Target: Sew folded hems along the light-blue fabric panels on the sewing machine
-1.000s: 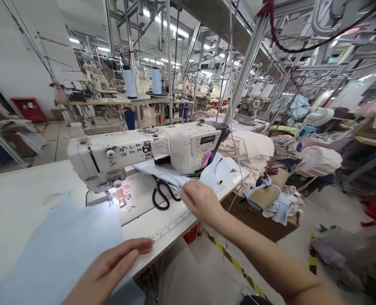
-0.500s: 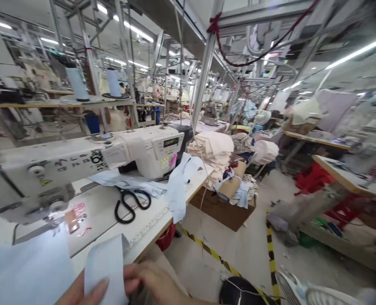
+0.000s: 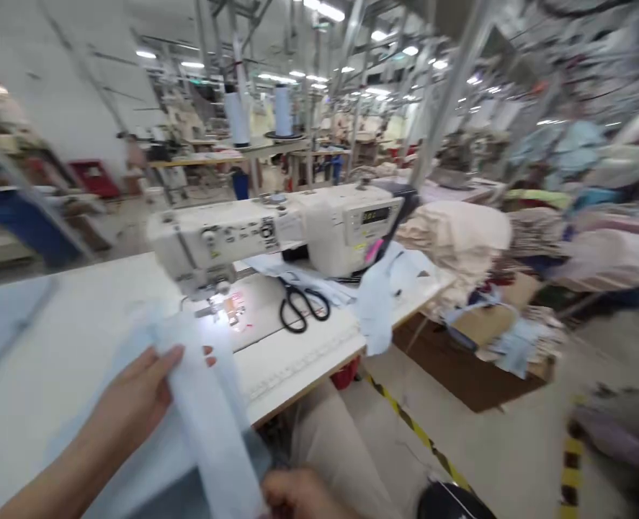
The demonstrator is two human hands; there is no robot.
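Left hand (image 3: 130, 393): clamped on pale blue fabric strip (image 3: 205, 411), thumb on near face, fingertips showing past its far edge.
Right hand (image 3: 297, 497): at strip's lower end, cut off by bottom edge; grip can't be told.
Strip: held up over white sewing table (image 3: 92, 317), in front of needle area.
Sewing machine (image 3: 276, 231): black handwriting on head, blurred, unreadable; display digits (image 3: 376, 215) also unreadable; no brand legible.
Black-handled scissors (image 3: 297, 306): on table, behind strip, not touched.
Light blue cloth (image 3: 378, 310): hangs over table edge.
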